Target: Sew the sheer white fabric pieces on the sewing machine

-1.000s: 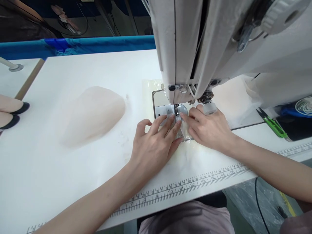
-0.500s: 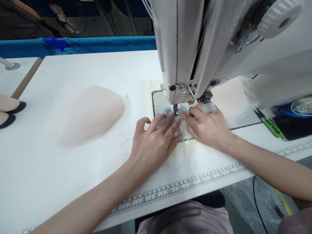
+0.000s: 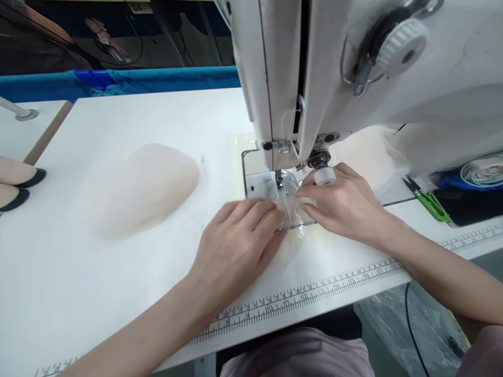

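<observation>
A white sewing machine point(image 3: 283, 78) stands over a metal needle plate point(image 3: 255, 183). Its presser foot point(image 3: 279, 180) is visible above the plate. My left hand point(image 3: 239, 241) rests in front of the plate's left side, its fingers curled together and slightly blurred. To the right of the foot, my right hand point(image 3: 341, 204) is closed, thumb near the bent forefinger. Something thin and see-through point(image 3: 290, 212) shows between the hands; whether it is thread, sheer material or tape I cannot tell. What the fingertips hold is hidden.
Pale beige sheer fabric point(image 3: 153, 188) lies left on the white table point(image 3: 118, 293). More beige fabric point(image 3: 361, 154) is behind my right hand. Green snips point(image 3: 428, 201) lie beside a black phone-like slab point(image 3: 467, 204). Black-edged beige pieces point(image 3: 19, 180) are at far left. A ruler strip point(image 3: 275, 309) follows the front edge.
My left hand has drawn back toward me and left from the presser foot, its fingers now curled. My right hand has shifted slightly right. The foot and plate are more exposed; the view has shifted slightly.
</observation>
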`<control>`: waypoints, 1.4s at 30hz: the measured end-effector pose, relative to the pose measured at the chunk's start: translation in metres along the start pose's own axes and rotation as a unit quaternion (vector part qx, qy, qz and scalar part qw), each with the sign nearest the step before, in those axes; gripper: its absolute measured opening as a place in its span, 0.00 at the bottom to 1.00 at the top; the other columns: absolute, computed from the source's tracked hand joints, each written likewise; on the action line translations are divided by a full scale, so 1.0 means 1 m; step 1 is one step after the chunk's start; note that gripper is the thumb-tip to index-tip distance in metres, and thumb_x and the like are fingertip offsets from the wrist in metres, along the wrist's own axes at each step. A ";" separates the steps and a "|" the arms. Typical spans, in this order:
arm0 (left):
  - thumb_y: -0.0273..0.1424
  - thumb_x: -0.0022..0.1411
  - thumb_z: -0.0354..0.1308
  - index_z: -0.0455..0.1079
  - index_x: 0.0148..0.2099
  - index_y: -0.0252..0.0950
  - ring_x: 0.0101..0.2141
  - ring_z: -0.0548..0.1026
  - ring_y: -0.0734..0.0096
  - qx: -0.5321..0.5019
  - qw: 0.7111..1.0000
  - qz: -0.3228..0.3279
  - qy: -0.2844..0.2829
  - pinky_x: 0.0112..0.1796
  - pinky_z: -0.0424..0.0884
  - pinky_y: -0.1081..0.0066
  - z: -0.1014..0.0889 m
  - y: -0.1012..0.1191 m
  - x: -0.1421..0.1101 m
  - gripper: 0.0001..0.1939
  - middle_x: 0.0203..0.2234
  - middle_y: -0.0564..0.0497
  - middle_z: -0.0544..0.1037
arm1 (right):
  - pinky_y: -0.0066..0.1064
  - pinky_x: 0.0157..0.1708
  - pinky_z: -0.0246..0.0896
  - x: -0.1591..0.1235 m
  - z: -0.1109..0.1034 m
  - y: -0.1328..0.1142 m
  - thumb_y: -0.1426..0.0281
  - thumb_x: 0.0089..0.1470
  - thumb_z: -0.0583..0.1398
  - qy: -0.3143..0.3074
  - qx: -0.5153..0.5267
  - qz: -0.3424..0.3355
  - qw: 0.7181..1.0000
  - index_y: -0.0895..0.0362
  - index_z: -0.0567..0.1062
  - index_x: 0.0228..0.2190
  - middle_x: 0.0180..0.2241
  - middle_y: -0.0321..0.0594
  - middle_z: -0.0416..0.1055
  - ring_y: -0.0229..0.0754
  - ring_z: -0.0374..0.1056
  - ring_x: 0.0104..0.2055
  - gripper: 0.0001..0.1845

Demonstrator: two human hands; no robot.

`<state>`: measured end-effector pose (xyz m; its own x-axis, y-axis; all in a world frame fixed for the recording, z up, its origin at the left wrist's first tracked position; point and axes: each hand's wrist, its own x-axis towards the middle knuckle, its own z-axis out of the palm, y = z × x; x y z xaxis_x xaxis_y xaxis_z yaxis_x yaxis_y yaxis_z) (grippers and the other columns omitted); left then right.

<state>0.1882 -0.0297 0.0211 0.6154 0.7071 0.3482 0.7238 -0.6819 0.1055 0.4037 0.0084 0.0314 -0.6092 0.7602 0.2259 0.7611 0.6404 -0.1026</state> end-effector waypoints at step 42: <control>0.34 0.68 0.49 0.77 0.32 0.36 0.22 0.68 0.78 -0.174 0.979 0.014 -0.105 0.22 0.63 0.74 -0.003 -0.026 0.025 0.18 0.32 0.49 0.73 | 0.28 0.23 0.51 -0.004 0.002 -0.006 0.74 0.55 0.62 0.011 0.112 -0.028 0.993 0.55 0.81 0.30 0.31 0.35 0.78 0.38 0.68 0.31 0.07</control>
<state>0.1832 0.0050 0.0300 0.7101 0.6857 0.1602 0.5784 -0.6977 0.4227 0.4009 0.0021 0.0294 -0.6432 0.7210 0.2578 0.6552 0.6925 -0.3020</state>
